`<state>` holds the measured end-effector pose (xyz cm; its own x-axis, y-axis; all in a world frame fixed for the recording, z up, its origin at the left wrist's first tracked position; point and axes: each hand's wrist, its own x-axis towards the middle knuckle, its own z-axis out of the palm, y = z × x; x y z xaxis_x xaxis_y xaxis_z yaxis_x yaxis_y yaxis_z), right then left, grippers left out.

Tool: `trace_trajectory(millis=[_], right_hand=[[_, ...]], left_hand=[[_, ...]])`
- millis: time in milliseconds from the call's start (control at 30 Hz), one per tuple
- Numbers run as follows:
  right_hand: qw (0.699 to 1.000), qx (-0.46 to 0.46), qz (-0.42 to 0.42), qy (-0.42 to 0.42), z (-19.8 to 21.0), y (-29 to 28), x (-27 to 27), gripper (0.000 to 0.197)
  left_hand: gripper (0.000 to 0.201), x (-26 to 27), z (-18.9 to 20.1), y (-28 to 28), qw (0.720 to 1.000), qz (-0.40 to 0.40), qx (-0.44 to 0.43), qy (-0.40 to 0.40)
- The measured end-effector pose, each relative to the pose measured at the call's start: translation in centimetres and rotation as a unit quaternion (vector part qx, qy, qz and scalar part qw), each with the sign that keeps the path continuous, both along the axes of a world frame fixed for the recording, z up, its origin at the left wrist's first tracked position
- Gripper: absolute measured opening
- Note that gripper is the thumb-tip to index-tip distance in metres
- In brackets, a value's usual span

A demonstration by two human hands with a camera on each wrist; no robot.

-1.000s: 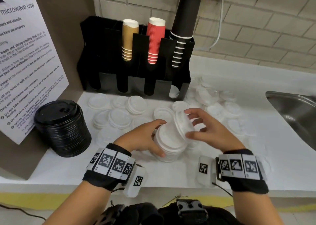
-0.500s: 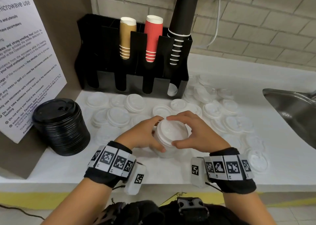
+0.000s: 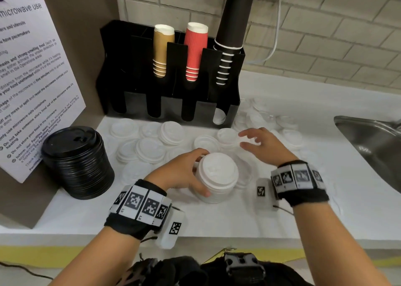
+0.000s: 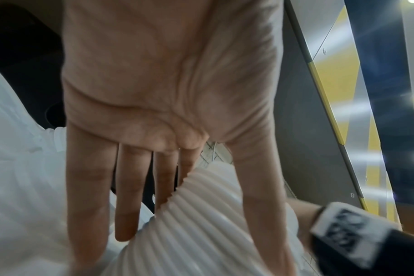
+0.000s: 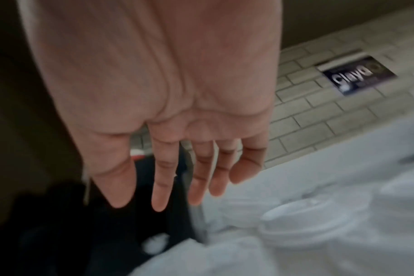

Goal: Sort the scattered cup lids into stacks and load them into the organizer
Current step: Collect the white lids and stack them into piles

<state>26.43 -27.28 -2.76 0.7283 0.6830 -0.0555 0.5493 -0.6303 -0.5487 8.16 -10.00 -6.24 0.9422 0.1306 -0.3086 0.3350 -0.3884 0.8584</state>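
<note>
A tall stack of white lids [image 3: 216,177] stands on the white counter [image 3: 108,212] near its front edge. My left hand [image 3: 184,172] grips the stack from the left, thumb in front and fingers behind; the left wrist view shows the ribbed side of the stack [image 4: 196,224] against the fingers [image 4: 130,186]. My right hand [image 3: 260,143] hovers with fingers spread and empty over loose white lids [image 3: 227,137] behind the stack. In the right wrist view the right hand [image 5: 177,168] is blurred above white lids [image 5: 296,224]. The black organizer [image 3: 169,103] stands at the back.
The organizer holds tan [image 3: 162,51], red [image 3: 194,51] and black [image 3: 232,31] cup stacks. A stack of black lids [image 3: 78,162] sits at the left beside a notice board [image 3: 32,79]. More white lids [image 3: 149,142] are scattered across the counter. A steel sink [image 3: 373,149] lies at the right.
My right hand put a lid on top of the stack, let go and moved back and right over the loose lids. The left hand keeps its hold on the stack.
</note>
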Motion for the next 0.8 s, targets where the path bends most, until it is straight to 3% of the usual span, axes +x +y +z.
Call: trace_trajectory(millis=[100,167,367,500,800], right_hand=[[0.979,-0.201,-0.017,-0.022,-1.6,1.0,3.3,0.036],[0.967,-0.252,-0.008,-0.040,-2.4,1.4,4.0,0.040],[0.962,-0.259,0.022,-0.079,-2.7,2.0,4.4,0.030],[0.960,-0.273,0.023,-0.064,-2.9,2.4,4.5,0.037],[0.980,-0.187,-0.004,-0.068,0.1,0.4,3.8,0.057]], left_hand=[[0.092,0.0,0.1,0.0,1.000,0.000,0.001,0.006],[0.091,-0.1,0.2,-0.1,1.000,0.002,0.003,0.010],[0.093,-0.2,0.2,0.1,1.000,0.000,0.009,0.012],[0.095,-0.1,0.3,0.2,1.000,0.000,0.012,0.010],[0.090,0.2,0.1,-0.3,1.000,-0.022,-0.008,-0.014]])
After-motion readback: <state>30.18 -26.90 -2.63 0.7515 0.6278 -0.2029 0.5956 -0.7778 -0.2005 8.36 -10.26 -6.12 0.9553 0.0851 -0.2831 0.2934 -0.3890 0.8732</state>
